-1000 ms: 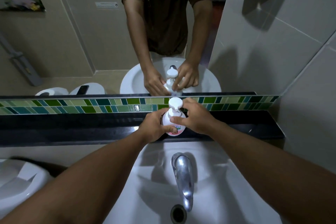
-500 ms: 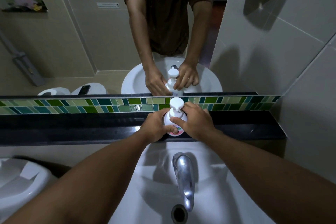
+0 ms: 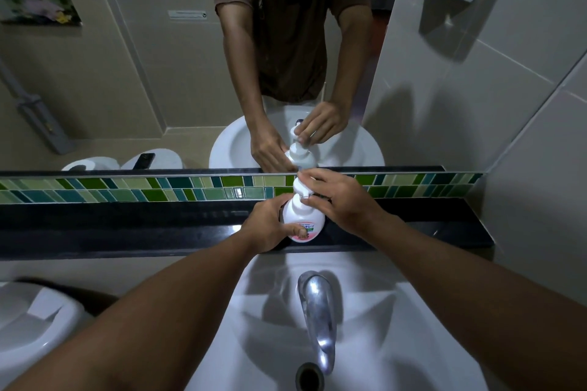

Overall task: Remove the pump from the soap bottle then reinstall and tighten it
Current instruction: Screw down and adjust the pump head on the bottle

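A white soap bottle (image 3: 304, 219) with a pink label stands upright on the black ledge (image 3: 127, 225) behind the sink. My left hand (image 3: 270, 225) wraps its lower body from the left, thumb across the label. The white pump (image 3: 300, 186) sits on the bottle's neck. My right hand (image 3: 340, 200) grips the pump head and collar from the right, fingers curled over the top. The neck joint is hidden by my fingers. The mirror above repeats both hands and the bottle.
A chrome tap (image 3: 319, 314) rises over the white basin (image 3: 397, 327) right below my arms. A second basin (image 3: 31, 324) lies at the left. A green tile strip (image 3: 127, 189) backs the ledge. A tiled wall (image 3: 524, 168) closes the right side.
My right hand has climbed from the bottle's neck to cover the pump head. The left hand keeps its grip on the bottle, which stays in place.
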The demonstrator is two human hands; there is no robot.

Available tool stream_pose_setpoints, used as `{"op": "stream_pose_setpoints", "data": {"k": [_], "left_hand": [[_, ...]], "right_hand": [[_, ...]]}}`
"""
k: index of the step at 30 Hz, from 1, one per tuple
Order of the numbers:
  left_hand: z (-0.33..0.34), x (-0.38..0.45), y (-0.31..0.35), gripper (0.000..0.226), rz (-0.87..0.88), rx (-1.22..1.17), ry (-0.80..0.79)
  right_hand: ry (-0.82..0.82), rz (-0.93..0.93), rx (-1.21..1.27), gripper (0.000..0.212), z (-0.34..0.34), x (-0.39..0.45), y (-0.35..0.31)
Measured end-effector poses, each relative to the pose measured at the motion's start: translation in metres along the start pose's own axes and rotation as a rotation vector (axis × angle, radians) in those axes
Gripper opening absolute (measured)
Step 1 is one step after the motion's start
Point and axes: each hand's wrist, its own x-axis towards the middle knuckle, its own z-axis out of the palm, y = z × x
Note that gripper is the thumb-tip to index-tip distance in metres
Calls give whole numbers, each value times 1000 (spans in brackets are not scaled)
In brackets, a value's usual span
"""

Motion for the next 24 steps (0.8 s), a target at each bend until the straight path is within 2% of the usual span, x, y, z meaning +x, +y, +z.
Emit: {"op": "stream_pose_setpoints", "data": {"k": [4,9,11,15,24], "left_hand": [[0,0,-1,63,-8,16,6],[0,-2,1,54,-17,24,22],[-1,-3,1,50,-24,9,20],[-1,-2,3,60,-8,-8,12],[0,-1,-2,63,18,-14,11]], "right_hand": [[149,63,-47,43,16,-5,-14],[222,171,-10,66,22,-5,-28],[261,234,8,61,24,-2,-32],[240,224,28,46,24,0,-30],[154,176,108,43,15,0,-24]]}}
